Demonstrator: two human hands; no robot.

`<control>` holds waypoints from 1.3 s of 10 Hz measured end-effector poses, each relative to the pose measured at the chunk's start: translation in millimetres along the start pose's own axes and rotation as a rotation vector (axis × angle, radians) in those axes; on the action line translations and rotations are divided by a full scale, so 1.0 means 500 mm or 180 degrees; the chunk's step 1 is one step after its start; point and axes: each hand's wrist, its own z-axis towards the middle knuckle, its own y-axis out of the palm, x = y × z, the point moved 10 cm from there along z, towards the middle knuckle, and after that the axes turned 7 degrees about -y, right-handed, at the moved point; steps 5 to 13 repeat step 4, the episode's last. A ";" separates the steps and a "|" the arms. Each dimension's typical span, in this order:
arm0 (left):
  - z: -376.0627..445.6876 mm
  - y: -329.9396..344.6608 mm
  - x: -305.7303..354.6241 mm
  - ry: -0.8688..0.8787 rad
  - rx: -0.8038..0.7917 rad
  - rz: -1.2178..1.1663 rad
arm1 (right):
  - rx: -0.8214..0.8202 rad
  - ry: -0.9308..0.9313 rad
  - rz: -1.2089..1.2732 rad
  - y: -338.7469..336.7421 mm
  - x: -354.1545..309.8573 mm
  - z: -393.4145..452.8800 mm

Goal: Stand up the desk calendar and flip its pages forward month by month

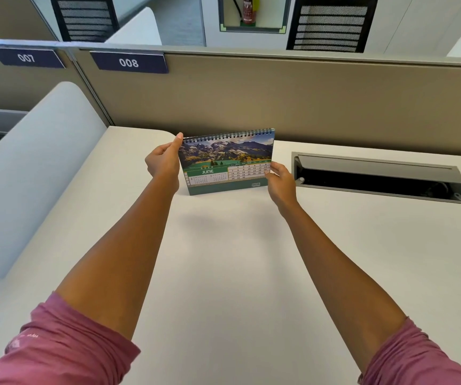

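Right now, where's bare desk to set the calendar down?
Bare desk runs from the calendar toward the person, between both forearms, and right of the right hand below the open cable hatch. It is crowded only behind the calendar, near the partition.

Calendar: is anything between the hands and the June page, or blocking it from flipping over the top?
Nothing visible. The left hand already grips the calendar at its upper left edge, and the right hand holds the page's lower right corner. Above the spiral there is only open space before the partition.
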 end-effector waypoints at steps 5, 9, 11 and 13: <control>-0.046 -0.046 0.051 0.0991 0.0817 0.0519 | 0.0655 -0.0461 -0.0226 -0.100 -0.031 -0.034; -0.046 -0.046 0.051 0.0991 0.0817 0.0519 | 0.0655 -0.0461 -0.0226 -0.100 -0.031 -0.034; -0.046 -0.046 0.051 0.0991 0.0817 0.0519 | 0.0655 -0.0461 -0.0226 -0.100 -0.031 -0.034; -0.046 -0.046 0.051 0.0991 0.0817 0.0519 | 0.0655 -0.0461 -0.0226 -0.100 -0.031 -0.034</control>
